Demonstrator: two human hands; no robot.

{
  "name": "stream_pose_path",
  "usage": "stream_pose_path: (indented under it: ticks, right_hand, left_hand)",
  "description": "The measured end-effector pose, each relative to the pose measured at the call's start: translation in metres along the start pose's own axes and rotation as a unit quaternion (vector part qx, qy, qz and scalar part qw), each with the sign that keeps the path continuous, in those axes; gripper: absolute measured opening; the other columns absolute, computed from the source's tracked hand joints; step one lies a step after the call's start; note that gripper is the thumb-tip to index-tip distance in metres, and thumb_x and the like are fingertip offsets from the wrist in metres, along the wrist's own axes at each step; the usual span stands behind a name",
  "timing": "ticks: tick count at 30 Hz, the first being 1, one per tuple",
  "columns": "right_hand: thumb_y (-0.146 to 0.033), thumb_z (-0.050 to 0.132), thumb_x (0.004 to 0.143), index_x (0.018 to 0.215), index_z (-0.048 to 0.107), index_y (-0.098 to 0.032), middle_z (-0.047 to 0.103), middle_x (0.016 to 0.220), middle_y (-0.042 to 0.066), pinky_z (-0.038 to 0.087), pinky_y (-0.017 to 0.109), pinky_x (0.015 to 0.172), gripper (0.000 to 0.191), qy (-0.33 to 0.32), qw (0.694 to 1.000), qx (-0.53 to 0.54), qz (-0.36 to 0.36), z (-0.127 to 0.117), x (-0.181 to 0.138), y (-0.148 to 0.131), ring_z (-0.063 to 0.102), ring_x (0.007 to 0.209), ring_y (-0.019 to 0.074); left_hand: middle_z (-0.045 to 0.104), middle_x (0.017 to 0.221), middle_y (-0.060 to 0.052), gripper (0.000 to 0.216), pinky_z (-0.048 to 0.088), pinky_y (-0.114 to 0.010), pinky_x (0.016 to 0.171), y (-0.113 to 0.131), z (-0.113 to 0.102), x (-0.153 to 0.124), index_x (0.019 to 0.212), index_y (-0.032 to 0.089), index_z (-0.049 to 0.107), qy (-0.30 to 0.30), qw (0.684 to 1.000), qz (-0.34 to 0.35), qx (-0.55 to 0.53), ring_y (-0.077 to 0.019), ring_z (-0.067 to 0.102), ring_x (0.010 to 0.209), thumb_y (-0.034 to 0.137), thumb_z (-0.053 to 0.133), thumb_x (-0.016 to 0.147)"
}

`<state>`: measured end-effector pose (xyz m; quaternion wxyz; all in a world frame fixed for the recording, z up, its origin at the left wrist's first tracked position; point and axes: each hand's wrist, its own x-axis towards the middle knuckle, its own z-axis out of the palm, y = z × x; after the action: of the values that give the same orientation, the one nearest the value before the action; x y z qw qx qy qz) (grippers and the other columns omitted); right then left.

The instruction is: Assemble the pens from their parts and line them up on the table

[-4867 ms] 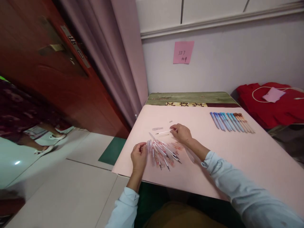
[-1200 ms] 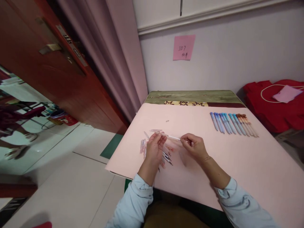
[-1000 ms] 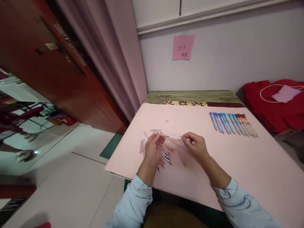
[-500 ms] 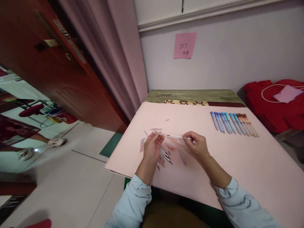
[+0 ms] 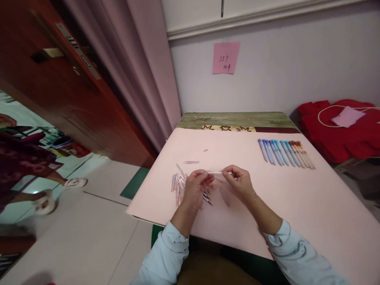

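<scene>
A thin white pen refill stretches level between my hands, just above the table. My right hand pinches its right end. At the other end, my left hand is closed with its fingertips around a small clear pen piece, now mostly hidden, which the refill meets. Under and beside my left hand lie several clear pen parts and several white refills with dark tips, partly covered by the hand. A single clear pen part lies beyond them, and farther back is a small grey piece.
A row of blue and brown pens lies at the right of the pink-covered table. Red cloth is piled beyond the right edge. To the left are a curtain, a wooden door and another person's legs.
The refill's dark tip has gone into my left fingers, and less of the refill shows between my hands. My hands have come closer together. The person at the left has shifted.
</scene>
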<state>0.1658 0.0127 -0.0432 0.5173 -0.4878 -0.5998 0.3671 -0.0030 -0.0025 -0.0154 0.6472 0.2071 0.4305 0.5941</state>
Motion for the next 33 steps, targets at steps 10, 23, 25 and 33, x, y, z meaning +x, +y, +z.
stream_pose_path:
  ticks: [10,23,25,33]
  right_hand:
    - [-0.045,0.07,0.078,0.06,0.056,-0.019,0.046,0.048,-0.005,0.029,0.023,0.045,0.035,0.027,0.986,0.148,0.067,-0.001,0.007,-0.009,0.037,0.045,0.0085]
    - [-0.042,0.074,0.075,0.083,0.066,-0.019,0.062,0.068,0.0,0.044,0.025,0.058,0.027,-0.038,0.97,0.214,0.107,0.006,0.003,0.002,0.054,0.061,0.0131]
    - [-0.043,0.071,0.077,0.082,0.063,-0.019,0.068,0.079,0.003,0.048,0.027,0.067,0.025,-0.01,0.965,0.233,0.119,0.002,0.005,-0.001,0.061,0.071,0.0157]
    - [-0.04,0.069,0.078,0.083,0.059,-0.02,0.067,0.074,0.002,0.048,0.028,0.064,0.023,0.043,0.95,0.274,0.147,-0.001,0.009,-0.005,0.059,0.064,0.0136]
  left_hand:
    - [0.063,0.066,0.0,0.015,0.041,-0.023,0.059,0.009,0.002,-0.011,0.07,0.016,0.064,-0.126,0.903,0.119,0.394,-0.012,0.056,0.062,0.028,0.071,0.073]
    - [0.068,0.075,-0.001,0.017,0.045,-0.026,0.063,-0.007,0.015,-0.001,0.083,0.02,0.069,-0.103,0.842,0.237,0.473,-0.0144,0.059,0.066,0.035,0.061,0.084]
    - [0.07,0.081,-0.003,0.016,0.047,-0.028,0.068,0.001,0.009,0.009,0.088,0.02,0.07,-0.087,0.826,0.255,0.496,-0.0159,0.062,0.07,0.033,0.062,0.083]
    - [0.066,0.118,-0.012,0.034,0.039,-0.041,0.098,0.053,-0.038,0.078,0.108,0.018,0.069,0.081,0.62,0.235,0.744,-0.0294,0.054,0.113,0.013,0.057,0.077]
